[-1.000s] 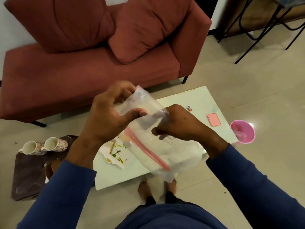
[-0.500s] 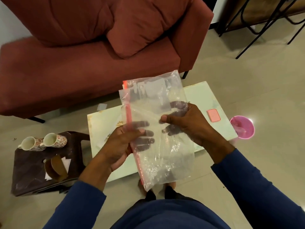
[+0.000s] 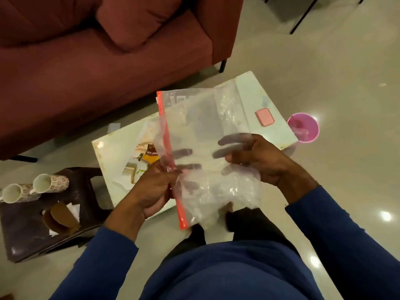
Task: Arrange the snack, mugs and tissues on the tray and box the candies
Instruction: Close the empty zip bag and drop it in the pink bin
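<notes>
I hold a clear plastic zip bag (image 3: 205,126) with a red seal strip upright over the low white table (image 3: 249,92). My left hand (image 3: 155,189) pinches the strip near its middle. My right hand (image 3: 257,159) grips the bag's right side, its fingers showing through the plastic. Two floral mugs (image 3: 46,184) lie on their sides on a dark stool (image 3: 26,230) at the left, beside a brown tissue holder (image 3: 61,217) with white tissues. A yellow-brown snack packet (image 3: 150,154) lies on a floral tray (image 3: 129,169), partly hidden by the bag. A small pink box (image 3: 265,117) rests on the table's right part.
A red sofa (image 3: 97,72) with cushions stands behind the table. A pink bucket (image 3: 304,127) sits on the floor at the table's right end. Black metal chair legs (image 3: 303,16) stand at the far right. My legs are under the bag.
The crumpled bag has been unfolded and now hangs flat and upright. My left hand moved from its top down to the red strip. The view has tilted lower.
</notes>
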